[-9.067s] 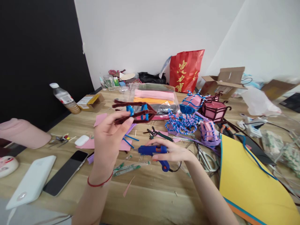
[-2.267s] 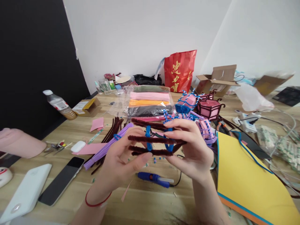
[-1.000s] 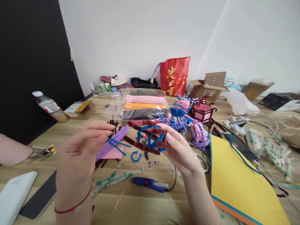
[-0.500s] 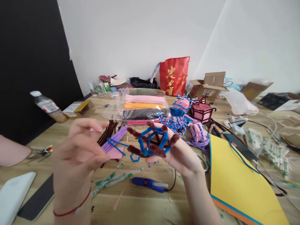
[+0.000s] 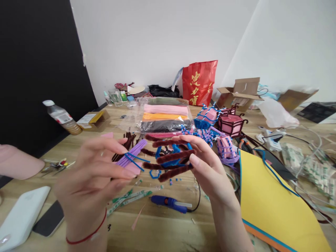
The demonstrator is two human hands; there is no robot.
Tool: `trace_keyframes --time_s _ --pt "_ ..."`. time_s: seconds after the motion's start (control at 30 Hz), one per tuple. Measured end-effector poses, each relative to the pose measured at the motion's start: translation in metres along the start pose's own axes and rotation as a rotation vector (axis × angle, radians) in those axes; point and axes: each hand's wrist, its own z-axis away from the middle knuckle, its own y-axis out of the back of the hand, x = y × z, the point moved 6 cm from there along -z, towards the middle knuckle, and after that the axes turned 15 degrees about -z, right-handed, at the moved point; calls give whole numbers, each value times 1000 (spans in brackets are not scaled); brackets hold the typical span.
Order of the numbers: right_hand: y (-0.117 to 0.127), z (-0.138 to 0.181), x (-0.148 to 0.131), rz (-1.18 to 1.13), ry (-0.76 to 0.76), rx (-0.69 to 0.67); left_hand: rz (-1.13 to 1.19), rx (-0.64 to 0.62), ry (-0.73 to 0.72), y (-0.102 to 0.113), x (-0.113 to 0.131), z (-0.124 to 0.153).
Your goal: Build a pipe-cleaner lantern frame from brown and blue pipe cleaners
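Head cam: right hand (image 5: 210, 171) pinches the frame (image 5: 170, 159) up off the table (image 5: 162, 231), probably to eyeball its joints, left hand (image 5: 89, 178) loose and empty beside it, glue gun (image 5: 168, 202) lying just below.

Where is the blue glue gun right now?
In the head view, the blue glue gun lies on the wooden table near the middle, just below the right hand holding the pipe-cleaner frame, left of the yellow sheet.
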Motion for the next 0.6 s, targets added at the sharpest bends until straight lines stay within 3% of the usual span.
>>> trace_keyframes --time_s 0.1,0.3,0.4,0.6 --pt "-4 0 -3 22 44 -38 8 -43 -109 -2 9 -1" --pt "-16 5 -3 17 14 -109 98 -149 4 -5 5 -1" --pt "-19 6 -5 16 13 -107 124 -293 -66 -13 8 1" --pt "-21 9 -7 19 8 -96 -101 -474 -122 -28 11 10"
